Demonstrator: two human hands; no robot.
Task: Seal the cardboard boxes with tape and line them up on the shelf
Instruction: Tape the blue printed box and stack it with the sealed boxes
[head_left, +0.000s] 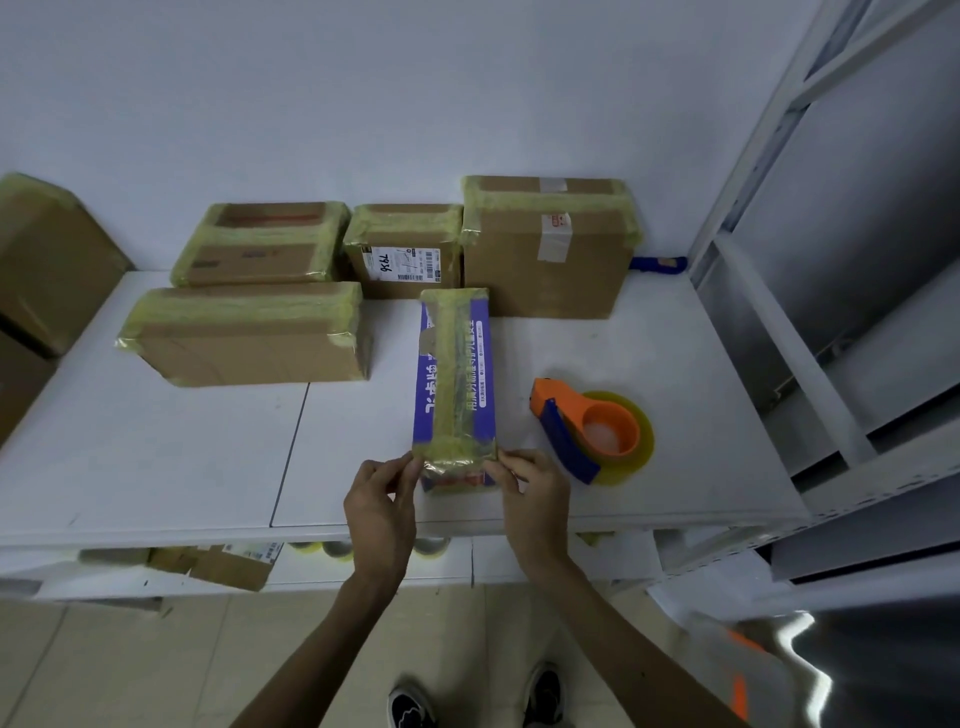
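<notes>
A long blue box with white print and yellowish tape along its top lies lengthwise on the white shelf. My left hand pinches its near left corner. My right hand pinches its near right corner. An orange and blue tape dispenser with a yellowish tape roll lies on its side just right of the box. Behind stand several taped cardboard boxes: a flat one at front left, one behind it, a small labelled one and a taller one at the back right.
A big cardboard box stands off the shelf's left end. A blue handle pokes out behind the tall box. A lower shelf holds cardboard pieces and tape rolls. White metal shelf posts rise at the right.
</notes>
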